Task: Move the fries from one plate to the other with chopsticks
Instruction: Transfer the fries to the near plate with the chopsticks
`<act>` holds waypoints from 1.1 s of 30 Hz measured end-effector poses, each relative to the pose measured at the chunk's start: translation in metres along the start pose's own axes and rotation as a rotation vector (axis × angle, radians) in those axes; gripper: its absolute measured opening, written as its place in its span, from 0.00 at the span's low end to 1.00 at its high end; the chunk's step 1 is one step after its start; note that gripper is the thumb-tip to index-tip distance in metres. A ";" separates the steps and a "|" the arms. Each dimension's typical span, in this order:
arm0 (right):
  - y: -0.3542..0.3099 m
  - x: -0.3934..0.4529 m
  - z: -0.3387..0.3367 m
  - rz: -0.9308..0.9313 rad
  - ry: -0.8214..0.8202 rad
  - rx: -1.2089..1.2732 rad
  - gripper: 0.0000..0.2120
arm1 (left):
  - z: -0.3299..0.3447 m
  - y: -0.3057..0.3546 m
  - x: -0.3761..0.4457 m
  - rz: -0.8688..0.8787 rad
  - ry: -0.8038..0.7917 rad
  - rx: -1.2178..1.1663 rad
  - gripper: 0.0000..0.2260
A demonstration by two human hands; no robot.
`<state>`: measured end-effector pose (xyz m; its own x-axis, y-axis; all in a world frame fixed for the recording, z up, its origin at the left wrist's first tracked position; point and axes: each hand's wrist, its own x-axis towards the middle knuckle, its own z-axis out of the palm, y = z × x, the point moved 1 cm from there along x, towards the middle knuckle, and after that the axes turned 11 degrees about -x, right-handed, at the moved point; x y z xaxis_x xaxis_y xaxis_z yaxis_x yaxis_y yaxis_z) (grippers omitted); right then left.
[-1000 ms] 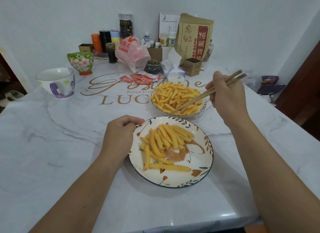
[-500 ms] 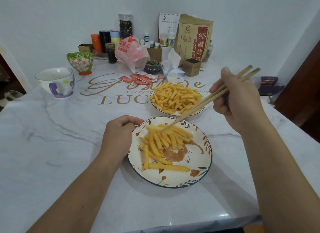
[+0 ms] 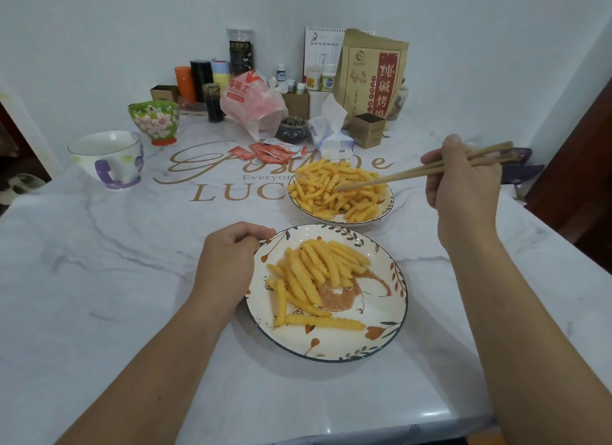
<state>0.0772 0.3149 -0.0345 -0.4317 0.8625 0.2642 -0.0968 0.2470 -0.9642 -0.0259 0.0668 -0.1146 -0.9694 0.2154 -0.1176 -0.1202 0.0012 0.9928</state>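
Head view. The right hand [image 3: 463,192], at right of frame, has its fingers curled round the chopsticks [image 3: 424,170]; their tips lie in the fries [image 3: 334,192] heaped on the far plate [image 3: 384,209], right of centre. Whether a fry is pinched cannot be told. The left hand [image 3: 231,262], fingers curled, grips the rim of the near plate [image 3: 381,342] at centre, which carries a smaller pile [image 3: 314,272].

Judgement: the pick-up step is in hand. The next move calls for closing the tips on one fry, lifting clear and carrying it to the near plate. Both plates rest on the tabletop [image 3: 99,279].
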 end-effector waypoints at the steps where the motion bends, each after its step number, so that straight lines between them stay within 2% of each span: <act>1: 0.003 0.000 0.001 -0.010 0.003 -0.025 0.24 | 0.000 0.000 0.000 -0.003 0.003 0.003 0.18; 4: 0.006 -0.002 0.006 -0.030 -0.002 -0.065 0.28 | 0.000 0.000 0.001 -0.009 0.002 0.006 0.19; 10: 0.000 0.000 0.019 -0.120 0.010 0.006 0.25 | 0.000 0.000 0.001 -0.007 0.001 0.002 0.19; 17: 0.007 0.006 0.045 -0.299 -0.178 -0.174 0.17 | 0.000 0.000 0.001 -0.017 0.000 -0.013 0.18; 26: 0.021 0.009 0.062 -0.431 -0.293 -0.402 0.18 | 0.000 0.002 -0.001 -0.019 -0.004 -0.023 0.18; 29: 0.024 0.009 0.065 -0.437 -0.279 -0.377 0.22 | 0.000 0.002 -0.001 -0.018 0.000 -0.026 0.17; 33: 0.022 0.008 0.061 -0.329 -0.167 -0.203 0.20 | 0.000 0.002 -0.001 -0.016 -0.007 -0.020 0.17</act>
<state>0.0171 0.3006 -0.0551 -0.5485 0.6434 0.5340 -0.0822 0.5941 -0.8002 -0.0252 0.0666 -0.1129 -0.9659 0.2222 -0.1328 -0.1396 -0.0151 0.9901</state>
